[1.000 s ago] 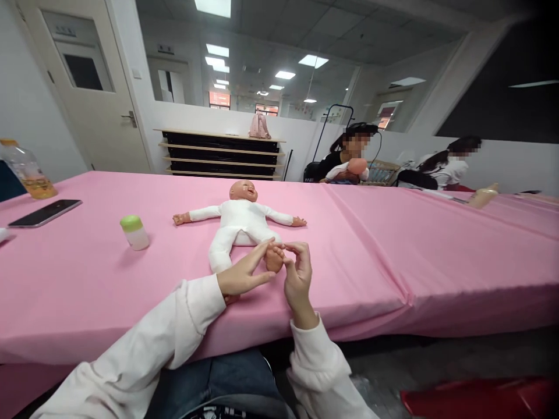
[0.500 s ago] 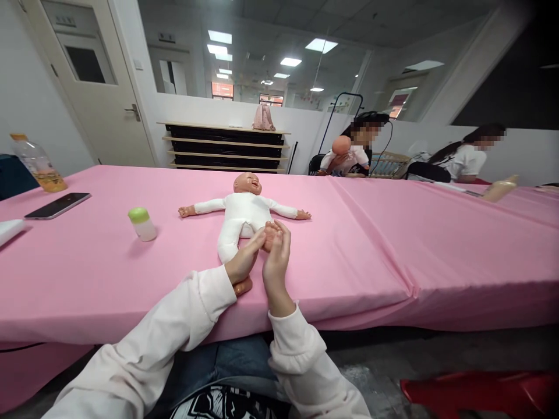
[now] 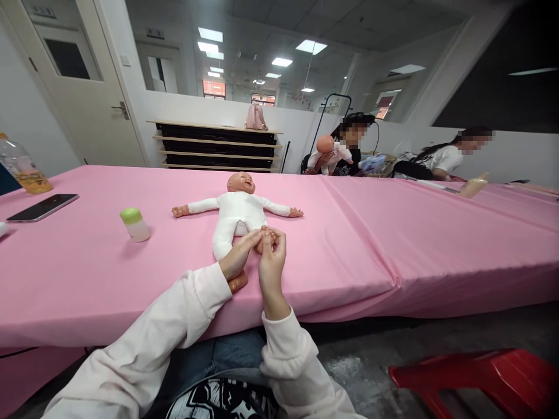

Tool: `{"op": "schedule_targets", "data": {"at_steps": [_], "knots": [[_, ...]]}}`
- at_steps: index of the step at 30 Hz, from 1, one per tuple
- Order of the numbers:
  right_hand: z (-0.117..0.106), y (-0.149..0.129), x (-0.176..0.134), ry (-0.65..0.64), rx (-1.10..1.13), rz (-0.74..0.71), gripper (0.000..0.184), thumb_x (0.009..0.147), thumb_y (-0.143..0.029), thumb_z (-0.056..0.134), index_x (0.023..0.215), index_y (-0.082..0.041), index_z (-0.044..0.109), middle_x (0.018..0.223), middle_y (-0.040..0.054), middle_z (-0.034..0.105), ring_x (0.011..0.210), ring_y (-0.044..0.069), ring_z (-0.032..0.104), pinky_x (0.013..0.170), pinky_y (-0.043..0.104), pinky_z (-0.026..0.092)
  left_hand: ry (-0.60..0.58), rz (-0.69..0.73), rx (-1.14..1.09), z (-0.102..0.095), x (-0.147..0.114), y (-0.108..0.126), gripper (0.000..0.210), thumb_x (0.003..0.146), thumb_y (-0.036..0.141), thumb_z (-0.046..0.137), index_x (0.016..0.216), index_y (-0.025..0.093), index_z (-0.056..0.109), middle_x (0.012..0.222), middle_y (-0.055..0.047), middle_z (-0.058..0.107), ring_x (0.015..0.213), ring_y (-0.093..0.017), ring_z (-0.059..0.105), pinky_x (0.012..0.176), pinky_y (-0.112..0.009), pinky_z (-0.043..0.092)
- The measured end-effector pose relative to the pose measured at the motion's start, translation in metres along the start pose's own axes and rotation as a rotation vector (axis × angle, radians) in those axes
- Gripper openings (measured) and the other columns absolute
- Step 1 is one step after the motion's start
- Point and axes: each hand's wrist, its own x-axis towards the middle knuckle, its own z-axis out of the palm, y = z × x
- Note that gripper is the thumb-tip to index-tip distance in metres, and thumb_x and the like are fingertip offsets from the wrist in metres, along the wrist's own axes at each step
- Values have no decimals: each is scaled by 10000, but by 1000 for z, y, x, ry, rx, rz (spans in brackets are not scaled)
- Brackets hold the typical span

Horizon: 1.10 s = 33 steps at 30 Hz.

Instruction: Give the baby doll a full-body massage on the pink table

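A baby doll with a white cloth body lies on its back on the pink-covered table, head away from me and arms spread. One of its feet is raised between my hands. My left hand is wrapped around that foot from the left. From the right, my right hand pinches at the toes with thumb and fingers. The doll's other foot rests on the cloth under my left wrist. A small bottle with a green cap stands to the left of the doll.
A phone and a drink bottle are at the table's left. Across the table a person holds another doll; a second person sits further right. A red stool stands at lower right.
My right hand's fingers have closed from a cupped hold into a pinch at the doll's toes. My left hand still holds the foot. The view has shifted slightly right.
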Motion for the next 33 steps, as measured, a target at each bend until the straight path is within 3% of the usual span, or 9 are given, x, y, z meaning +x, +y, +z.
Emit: {"op": "schedule_targets", "data": {"at_steps": [4, 7, 9, 12, 16, 19, 21, 28, 33], "knots": [[-1, 2, 6, 11, 100, 91, 266, 819, -459, 474, 831, -195, 446, 861, 45, 599, 824, 160, 597, 747, 315, 491, -87, -8, 65, -1, -1, 2, 276, 719, 294, 637, 958, 158, 613, 913, -23, 628, 911, -157, 551, 814, -263, 405], [-2, 7, -12, -2, 2, -13, 280, 862, -436, 409, 984, -192, 472, 1071, 90, 576, 1031, 176, 547, 907, 354, 433, -47, -9, 44, -1, 1, 0, 227, 755, 366, 605, 769, 139, 590, 674, 15, 554, 637, -88, 499, 641, -222, 396], [-5, 12, -21, -51, -111, -111, 345, 867, -410, 411, 1136, -195, 425, 1230, 115, 496, 1170, 182, 458, 996, 379, 362, -29, -7, 36, -2, 2, -1, 267, 758, 393, 600, 697, 135, 560, 616, 25, 505, 582, -74, 457, 607, -219, 381], [-12, 15, -17, -142, -208, -187, 391, 845, -403, 465, 1172, -196, 406, 1250, 118, 481, 1193, 192, 435, 1014, 398, 339, -19, 12, 58, -3, 3, -1, 286, 759, 411, 594, 686, 136, 561, 649, 10, 528, 641, -95, 488, 668, -236, 394], [-20, 11, 5, -156, -46, -56, 284, 820, -457, 486, 931, -196, 469, 970, 58, 606, 919, 166, 578, 830, 336, 463, -108, 9, 99, -4, 1, 0, 280, 755, 404, 592, 872, 150, 604, 861, -32, 609, 854, -157, 540, 811, -283, 394], [-21, 11, 9, -74, 44, 55, 307, 802, -499, 484, 753, -202, 421, 717, -12, 566, 692, 128, 566, 678, 277, 475, -164, 23, 279, -4, 0, -1, 258, 766, 396, 581, 832, 148, 601, 796, -23, 592, 781, -146, 527, 749, -273, 396], [-23, 15, 4, -36, 51, 75, 317, 801, -507, 476, 730, -203, 423, 698, -17, 547, 694, 126, 561, 683, 272, 469, -161, 67, 426, -5, 0, -3, 285, 800, 413, 533, 718, 144, 579, 681, -10, 552, 679, -129, 499, 680, -266, 387], [-58, 25, 1, 8, 124, 268, 290, 768, -435, 507, 928, -194, 491, 950, 66, 617, 846, 171, 614, 781, 339, 465, -325, 256, 978, -7, -10, 1, 351, 884, 374, 408, 726, 172, 648, 766, -54, 626, 801, -178, 528, 808, -339, 350], [-83, 11, 22, 122, 59, 194, 253, 660, -275, 561, 896, -190, 532, 1053, 53, 565, 885, 162, 602, 821, 339, 441, -522, 279, 1203, -1, -16, 0, 295, 862, 360, 471, 737, 185, 673, 803, -62, 661, 901, -213, 552, 901, -391, 313]]}}
